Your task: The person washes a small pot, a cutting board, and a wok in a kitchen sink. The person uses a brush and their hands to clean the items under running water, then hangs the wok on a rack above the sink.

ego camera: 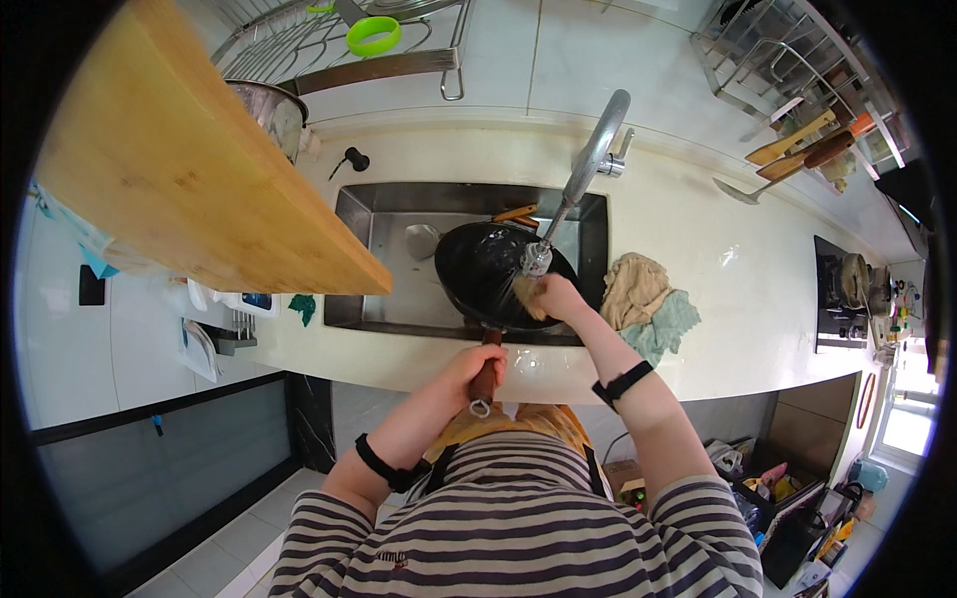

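My left hand [472, 368] grips the brown wooden handle [484, 381] of a black wok [478, 261]. The wok lies tilted in a stainless steel sink [385, 217], its handle crossing the sink's front edge. Inside the wok's right side, my right hand [559, 300] holds a tan scrubber [529, 297], partly covered by the fingers. Just above that hand is the clear spray head [536, 259] of a tall faucet [598, 146], with water spraying from it into the wok. Behind the wok, a wooden utensil handle [516, 213] shows; a round, pale thing [422, 241] rests on the sink bottom.
A large wooden board [224, 187] juts over the sink's left end. Beige [635, 288] and green [665, 325] cloths lie right of the sink. A black stopper-like object [357, 158] sits behind it. A utensil rack [807, 82] hangs at upper right, and a stove [830, 291] stands far right.
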{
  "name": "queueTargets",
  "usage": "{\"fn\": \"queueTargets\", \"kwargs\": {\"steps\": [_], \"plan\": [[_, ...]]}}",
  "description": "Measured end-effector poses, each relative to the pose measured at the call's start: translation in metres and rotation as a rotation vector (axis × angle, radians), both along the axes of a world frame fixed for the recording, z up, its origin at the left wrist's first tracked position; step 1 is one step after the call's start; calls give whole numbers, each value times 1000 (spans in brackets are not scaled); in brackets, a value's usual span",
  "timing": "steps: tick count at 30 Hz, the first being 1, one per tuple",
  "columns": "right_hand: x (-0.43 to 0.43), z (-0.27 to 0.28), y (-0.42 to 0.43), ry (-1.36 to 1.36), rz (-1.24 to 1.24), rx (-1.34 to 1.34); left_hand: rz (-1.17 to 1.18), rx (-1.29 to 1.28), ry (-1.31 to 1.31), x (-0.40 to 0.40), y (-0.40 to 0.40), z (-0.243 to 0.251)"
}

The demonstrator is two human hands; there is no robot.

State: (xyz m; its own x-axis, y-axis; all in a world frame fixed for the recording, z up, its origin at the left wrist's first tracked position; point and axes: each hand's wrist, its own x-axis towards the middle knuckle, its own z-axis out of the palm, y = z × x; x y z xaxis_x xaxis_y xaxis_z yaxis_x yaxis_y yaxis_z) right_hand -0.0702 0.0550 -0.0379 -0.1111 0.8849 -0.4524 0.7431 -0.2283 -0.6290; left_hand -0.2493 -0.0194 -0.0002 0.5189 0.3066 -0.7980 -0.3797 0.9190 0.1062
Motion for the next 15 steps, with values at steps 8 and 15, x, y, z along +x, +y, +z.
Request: {"fn": "queueTargets", "kwargs": {"steps": [8, 15], "plan": [[-14, 8, -20, 633, 212, -374, -203, 299, 222, -14, -13, 28], [-23, -8, -20, -222, 553, -128, -225, 383, 347, -25, -11, 49]]}}
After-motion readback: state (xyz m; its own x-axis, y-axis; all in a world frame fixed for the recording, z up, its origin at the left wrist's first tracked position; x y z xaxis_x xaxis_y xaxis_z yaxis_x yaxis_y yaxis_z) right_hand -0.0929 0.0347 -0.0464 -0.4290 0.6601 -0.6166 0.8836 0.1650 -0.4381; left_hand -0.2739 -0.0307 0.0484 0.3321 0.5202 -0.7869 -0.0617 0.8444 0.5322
